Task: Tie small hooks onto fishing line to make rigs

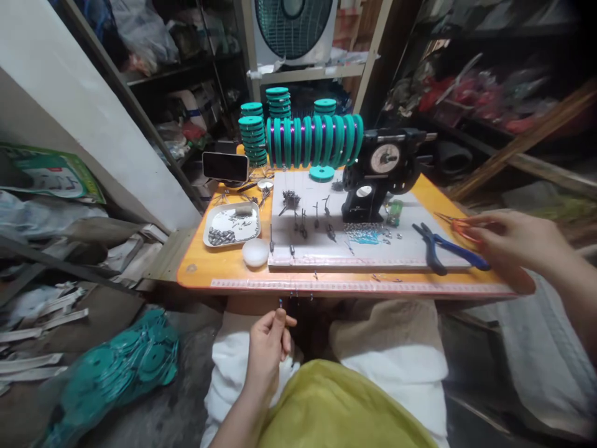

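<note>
Below the table's front edge, my left hand [270, 339] is closed in a pinch. A tiny blue-tipped piece [280, 303] shows just above its thumb and fingertips; its exact kind is too small to tell. At the right side of the table, my right hand [510, 239] has its fingers on the orange handles of a small pair of scissors [459, 226], whose blades point left. Blue-handled pliers [436, 247] lie on the white board [321, 252], close to the right hand. Several small hooks or swivels [298, 296] hang at the table's front edge, near the left hand.
A black winding machine [385, 162] carries a row of green spools [314, 142]. More green spools [252, 134] stand stacked behind. On the yellow table [196, 264] are a tray [213, 219] of metal weights, a white bowl [255, 254] and a phone [226, 167]. Printed rulers line the front.
</note>
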Demonstrator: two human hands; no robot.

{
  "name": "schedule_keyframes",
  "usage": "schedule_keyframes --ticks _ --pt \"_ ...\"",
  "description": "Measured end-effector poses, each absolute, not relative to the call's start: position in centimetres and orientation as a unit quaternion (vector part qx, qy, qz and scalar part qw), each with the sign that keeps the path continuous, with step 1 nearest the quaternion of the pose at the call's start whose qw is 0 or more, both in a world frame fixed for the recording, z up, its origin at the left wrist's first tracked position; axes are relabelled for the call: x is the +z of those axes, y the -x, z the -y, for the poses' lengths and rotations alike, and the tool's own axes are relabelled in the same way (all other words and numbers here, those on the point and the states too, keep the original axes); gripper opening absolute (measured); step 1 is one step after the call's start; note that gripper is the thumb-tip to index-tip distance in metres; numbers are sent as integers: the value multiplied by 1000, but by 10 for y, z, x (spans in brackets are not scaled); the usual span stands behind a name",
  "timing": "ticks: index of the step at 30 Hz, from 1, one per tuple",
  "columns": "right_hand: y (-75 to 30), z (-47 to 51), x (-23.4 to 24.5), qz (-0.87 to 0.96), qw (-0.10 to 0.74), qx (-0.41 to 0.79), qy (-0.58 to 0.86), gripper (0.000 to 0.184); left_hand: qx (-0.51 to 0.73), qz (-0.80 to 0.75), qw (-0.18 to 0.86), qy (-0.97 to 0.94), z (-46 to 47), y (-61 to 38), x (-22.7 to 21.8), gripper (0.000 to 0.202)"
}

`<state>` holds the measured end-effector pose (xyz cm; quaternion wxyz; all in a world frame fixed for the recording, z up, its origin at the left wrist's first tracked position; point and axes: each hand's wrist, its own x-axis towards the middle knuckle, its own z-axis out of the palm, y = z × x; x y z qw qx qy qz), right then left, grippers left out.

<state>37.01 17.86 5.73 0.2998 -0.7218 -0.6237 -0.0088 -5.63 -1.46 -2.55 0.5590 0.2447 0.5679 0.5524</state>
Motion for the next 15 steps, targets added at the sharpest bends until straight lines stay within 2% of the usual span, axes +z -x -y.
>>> schedule_keyframes --ticks 3,7,9,12,15 --pt "-358 -185 52 652 216 33 726 20 534 -584 539 -289 17 54 -37 68" --pt "-354 -178 50 667 181 17 722 27 510 -607 482 -374 37 55 -44 72" --pt "-354 -168 52 670 187 -12 719 33 518 -626 407 -418 48 68 -36 58" --pt "-353 -146 55 669 217 -57 708 37 538 -654 242 -473 47 111 -11 38" --pt "-345 -119 55 670 260 -97 688 37 513 -667 102 -531 19 164 20 28"
